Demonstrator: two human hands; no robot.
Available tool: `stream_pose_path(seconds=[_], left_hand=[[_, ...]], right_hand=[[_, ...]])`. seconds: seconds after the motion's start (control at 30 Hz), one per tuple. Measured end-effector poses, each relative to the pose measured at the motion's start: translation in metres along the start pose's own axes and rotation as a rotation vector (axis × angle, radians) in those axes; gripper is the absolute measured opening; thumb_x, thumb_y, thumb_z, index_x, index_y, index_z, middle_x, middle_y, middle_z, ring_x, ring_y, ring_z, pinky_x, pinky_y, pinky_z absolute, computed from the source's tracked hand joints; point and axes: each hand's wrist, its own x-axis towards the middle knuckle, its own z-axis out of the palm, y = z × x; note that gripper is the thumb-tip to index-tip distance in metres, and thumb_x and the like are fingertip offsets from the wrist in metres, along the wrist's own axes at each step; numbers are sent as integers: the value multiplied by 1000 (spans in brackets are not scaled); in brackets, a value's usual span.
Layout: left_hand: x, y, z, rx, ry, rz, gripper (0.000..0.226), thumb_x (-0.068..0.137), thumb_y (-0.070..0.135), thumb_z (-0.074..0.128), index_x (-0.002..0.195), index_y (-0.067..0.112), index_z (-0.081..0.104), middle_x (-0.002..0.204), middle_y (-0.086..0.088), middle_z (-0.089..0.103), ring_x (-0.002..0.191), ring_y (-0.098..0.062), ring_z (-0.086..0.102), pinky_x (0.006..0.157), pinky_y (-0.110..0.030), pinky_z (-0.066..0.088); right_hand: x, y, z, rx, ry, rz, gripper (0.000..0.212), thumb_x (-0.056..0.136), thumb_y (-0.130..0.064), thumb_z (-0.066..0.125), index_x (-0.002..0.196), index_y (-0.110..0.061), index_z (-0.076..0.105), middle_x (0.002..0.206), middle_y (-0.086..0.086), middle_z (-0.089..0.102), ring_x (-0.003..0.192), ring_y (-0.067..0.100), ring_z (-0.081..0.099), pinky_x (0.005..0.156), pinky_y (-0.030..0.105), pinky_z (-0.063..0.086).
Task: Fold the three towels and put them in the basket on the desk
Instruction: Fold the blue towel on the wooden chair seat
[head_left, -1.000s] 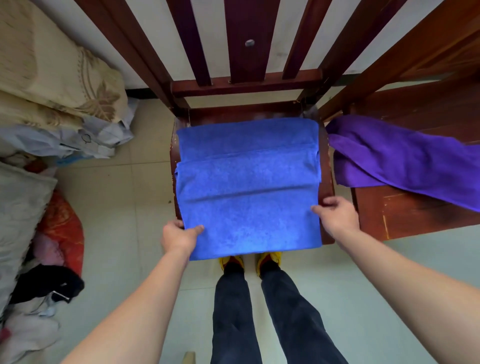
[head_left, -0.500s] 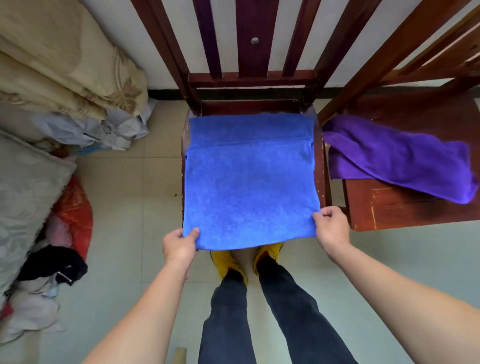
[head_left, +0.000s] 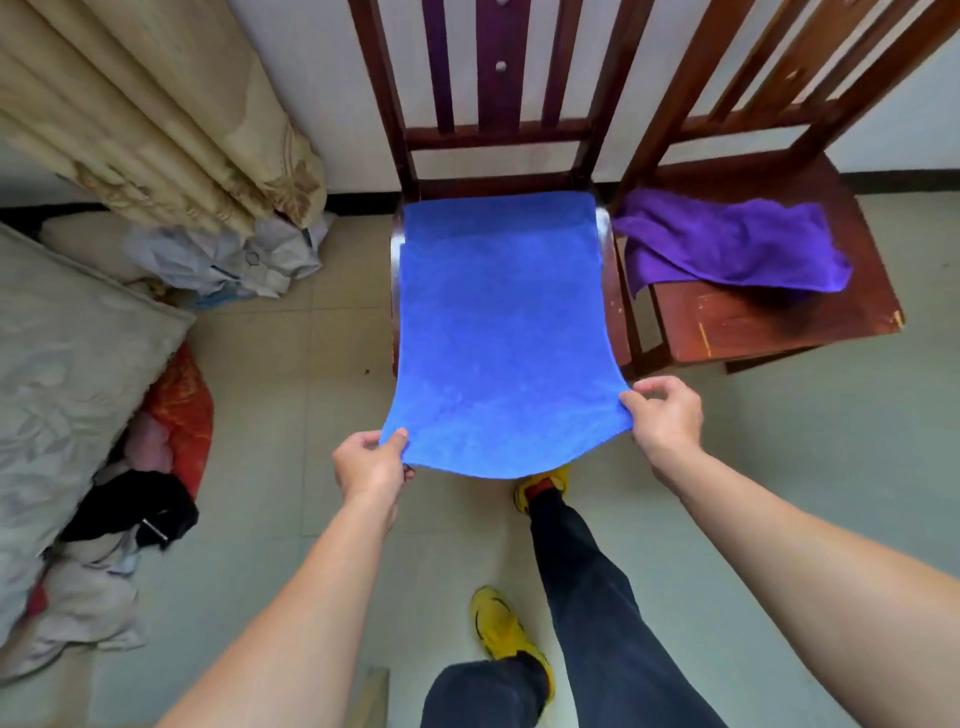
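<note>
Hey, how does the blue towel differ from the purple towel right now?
The blue towel is spread smooth; the purple towel lies rumpled. The left hand and right hand pinch the blue towel's near corners; nothing touches the purple towel. Both lie on wooden chairs.

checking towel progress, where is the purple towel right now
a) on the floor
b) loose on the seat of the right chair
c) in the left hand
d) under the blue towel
b: the purple towel lies crumpled on the right chair seat, apart from both hands.
</note>
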Motion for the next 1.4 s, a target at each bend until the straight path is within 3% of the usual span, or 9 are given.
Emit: stream_pose_path(seconds=[0.17,0.37,0.6,0.77,0.93,1.07,1.17,1.27,1.4], left_hand=[[-43,-32,-36,0,-6,-9,22,86,12,68,102,6,56,85,-16,64,30,-10,48,32,-15,35],[-71,-69,-64,8,-20,-53,22,83,10,69,101,5,57,84,-17,67,41,-20,53,47,-25,41],[-88,-87,-78,-27,-10,-91,22,84,7,69,101,9,55,76,-12,64,40,-19,53,46,-26,41],[-76,-49,-67,-113,-47,-29,4,86,6,65,86,9,63,83,-13,66,41,-12,60,48,-25,44],[-47,20,-40,-244,-91,15,12,86,4,65,76,11,65,74,-9,65,48,-11,62,45,-17,47],[-16,74,-17,-231,-103,90,5,83,3,67,84,8,67,80,-10,67,54,-12,65,52,-19,48],[9,114,3,-103,-112,171,28,76,4,76,100,8,64,84,-8,67,66,-16,64,66,-22,50],[36,152,26,170,-80,260,29,70,1,74,96,10,66,88,-3,64,70,-19,57,64,-24,47],[75,195,62,442,2,319,26,74,-3,59,92,13,67,88,-3,64,74,-22,56,55,-21,40]], right_hand=[[-47,35,-22,48,3,39,6,73,-21,68,74,-21,62,79,6,67,61,27,59,64,38,54],[-77,71,-46,107,13,81,8,72,-23,70,70,-19,63,78,5,66,64,25,54,61,34,48],[-94,82,-57,226,-33,158,13,82,-17,70,76,-10,61,69,7,58,46,20,41,48,29,39],[-77,49,-54,423,-88,218,16,84,-18,72,73,-13,62,62,3,52,35,8,38,48,23,45],[-32,-7,-48,611,-122,235,10,86,-18,69,80,-13,63,65,2,57,38,4,49,49,21,49],[16,-53,-37,600,-109,238,19,86,-5,51,94,-8,67,76,9,65,52,11,62,49,21,48],[54,-82,-23,467,-105,121,34,78,7,52,105,-8,67,79,11,65,48,7,63,44,18,47],[95,-108,-7,290,-135,35,45,76,9,58,118,-6,63,89,15,66,58,15,59,54,21,50],[146,-138,11,35,-182,-110,48,75,6,67,121,-6,64,105,14,69,89,24,66,88,38,54]])
